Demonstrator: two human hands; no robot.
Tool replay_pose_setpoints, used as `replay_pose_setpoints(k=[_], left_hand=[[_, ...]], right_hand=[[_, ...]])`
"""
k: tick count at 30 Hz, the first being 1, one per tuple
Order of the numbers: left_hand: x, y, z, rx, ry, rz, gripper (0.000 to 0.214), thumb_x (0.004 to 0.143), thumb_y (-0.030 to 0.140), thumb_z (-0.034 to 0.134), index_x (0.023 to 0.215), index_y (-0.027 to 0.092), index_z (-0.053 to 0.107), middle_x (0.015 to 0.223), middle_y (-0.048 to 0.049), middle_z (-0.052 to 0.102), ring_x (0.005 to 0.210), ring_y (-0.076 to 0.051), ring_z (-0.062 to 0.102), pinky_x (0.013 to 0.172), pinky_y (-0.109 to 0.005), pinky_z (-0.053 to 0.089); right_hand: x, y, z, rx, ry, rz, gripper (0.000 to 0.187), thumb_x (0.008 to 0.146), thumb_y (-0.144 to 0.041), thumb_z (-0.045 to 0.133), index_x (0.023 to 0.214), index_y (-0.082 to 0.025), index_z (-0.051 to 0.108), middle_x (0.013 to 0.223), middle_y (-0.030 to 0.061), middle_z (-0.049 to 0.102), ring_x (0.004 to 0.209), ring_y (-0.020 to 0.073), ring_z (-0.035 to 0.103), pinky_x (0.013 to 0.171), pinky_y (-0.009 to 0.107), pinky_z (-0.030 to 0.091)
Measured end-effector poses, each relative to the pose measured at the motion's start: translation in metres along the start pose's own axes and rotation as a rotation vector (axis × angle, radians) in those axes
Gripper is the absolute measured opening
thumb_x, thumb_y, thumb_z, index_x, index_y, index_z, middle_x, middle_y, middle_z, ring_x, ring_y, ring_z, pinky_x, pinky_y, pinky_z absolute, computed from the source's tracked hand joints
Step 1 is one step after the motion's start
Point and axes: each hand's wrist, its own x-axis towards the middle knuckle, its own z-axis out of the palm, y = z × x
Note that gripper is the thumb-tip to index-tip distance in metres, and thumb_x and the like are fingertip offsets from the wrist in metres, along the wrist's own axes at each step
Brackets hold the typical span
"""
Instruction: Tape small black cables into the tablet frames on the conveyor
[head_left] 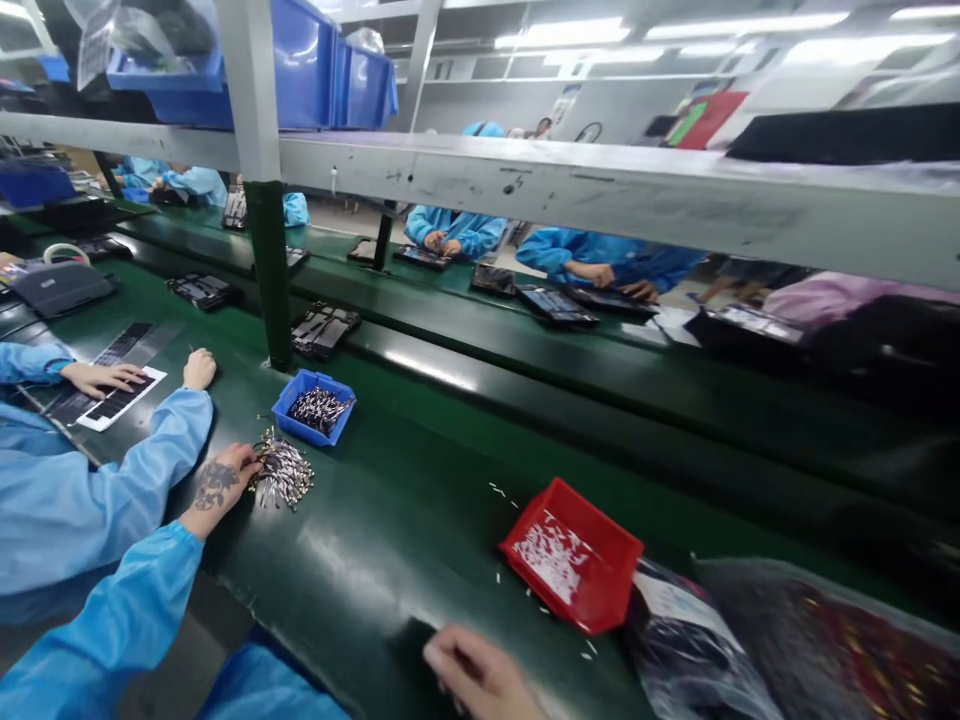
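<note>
My left hand, with a dark pattern on its back, reaches out to a loose pile of small silvery metal-tipped parts. Its fingers are bent together at the pile's left edge; whatever is between them is too small to name. Just behind the pile stands a blue bin holding more of these parts. Low in the picture, my right hand is closed with thumb and fingers curled together near the table's front edge. Something dark shows under its fingers, blurred. A red bin with small white pieces stands beyond it.
Clear plastic bags lie right of the red bin, and stray white bits are scattered around it. At left a co-worker's hand rests on a dark strip. A metal post and shelf beam cross ahead. Co-workers sit across the line.
</note>
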Motion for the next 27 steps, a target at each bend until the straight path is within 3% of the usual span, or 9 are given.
replay_pose_setpoints(k=[2,6,8,10,12,16,21,24,27], left_hand=[[0.003,0.002,-0.006,-0.022,-0.023,-0.004,0.018,0.078,0.033,0.056,0.066,0.022,0.061,0.067,-0.0019,0.06,0.071,-0.023,0.056,0.069,-0.033,0.039],[0.01,0.006,-0.02,-0.108,-0.051,-0.052,0.021,0.075,0.038,0.057,0.069,0.021,0.066,0.076,-0.0046,0.066,0.079,-0.024,0.059,0.076,-0.035,0.042],[0.013,0.009,-0.025,-0.175,-0.059,-0.098,0.022,0.073,0.041,0.06,0.07,0.02,0.067,0.079,-0.0047,0.067,0.082,-0.024,0.06,0.078,-0.035,0.044],[0.016,0.011,-0.027,-0.245,-0.062,-0.16,0.024,0.071,0.043,0.061,0.071,0.02,0.067,0.077,-0.0043,0.068,0.08,-0.024,0.061,0.075,-0.034,0.046],[0.017,0.014,-0.028,-0.317,-0.073,-0.219,0.025,0.069,0.045,0.063,0.069,0.02,0.066,0.07,-0.0038,0.067,0.072,-0.023,0.061,0.068,-0.032,0.047],[0.015,0.025,-0.029,-0.472,-0.108,-0.308,0.031,0.068,0.051,0.064,0.065,0.02,0.058,0.062,-0.003,0.064,0.056,-0.018,0.058,0.055,-0.029,0.047],[-0.001,0.045,-0.03,-0.592,-0.193,-0.326,0.035,0.069,0.056,0.066,0.074,0.022,0.058,0.064,-0.0017,0.066,0.05,-0.016,0.057,0.047,-0.027,0.047],[-0.009,0.052,-0.018,-0.671,-0.247,-0.347,0.032,0.062,0.055,0.073,0.072,0.027,0.063,0.062,0.0004,0.069,0.046,-0.015,0.056,0.042,-0.027,0.046],[-0.014,0.061,0.006,-0.706,-0.319,-0.368,0.028,0.052,0.053,0.079,0.067,0.033,0.067,0.061,0.0013,0.072,0.046,-0.019,0.058,0.041,-0.031,0.049]], right_hand=[[0.019,-0.021,0.02,-0.097,-0.126,-0.177,0.03,0.078,-0.051,0.053,0.061,-0.028,0.062,0.061,0.0043,0.06,0.061,0.0226,0.059,0.059,0.035,0.047],[0.069,-0.067,0.079,-0.391,-0.04,-0.627,0.024,0.089,-0.026,0.045,0.098,-0.026,0.068,0.104,0.0079,0.068,0.1,0.0256,0.062,0.088,0.041,0.048],[0.091,-0.078,0.115,-0.526,-0.094,-0.849,0.029,0.087,-0.028,0.054,0.115,-0.028,0.062,0.139,0.0057,0.05,0.133,0.0332,0.037,0.107,0.055,0.031],[0.109,-0.079,0.144,-0.596,-0.121,-0.931,0.039,0.083,-0.038,0.062,0.122,-0.032,0.059,0.15,0.0027,0.035,0.141,0.0396,0.016,0.108,0.067,0.017],[0.122,-0.073,0.159,-0.609,-0.126,-0.938,0.048,0.082,-0.046,0.063,0.128,-0.035,0.055,0.151,0.0015,0.033,0.142,0.0411,0.007,0.107,0.072,0.01],[0.147,-0.07,0.147,-0.562,-0.142,-0.967,0.051,0.084,-0.047,0.061,0.132,-0.038,0.05,0.146,0.0014,0.041,0.143,0.0345,0.01,0.11,0.067,0.005],[0.171,-0.089,0.116,-0.555,-0.133,-1.075,0.039,0.084,-0.028,0.063,0.122,-0.033,0.058,0.141,-0.0015,0.048,0.14,0.0266,0.026,0.113,0.056,0.01],[0.155,-0.089,0.095,-0.593,-0.086,-1.084,0.031,0.086,-0.023,0.056,0.116,-0.032,0.06,0.145,-0.0037,0.043,0.14,0.0216,0.027,0.115,0.048,0.013],[0.107,-0.066,0.06,-0.574,0.011,-0.943,0.028,0.092,-0.03,0.046,0.115,-0.033,0.06,0.139,-0.0029,0.051,0.132,0.0168,0.04,0.113,0.036,0.025]])
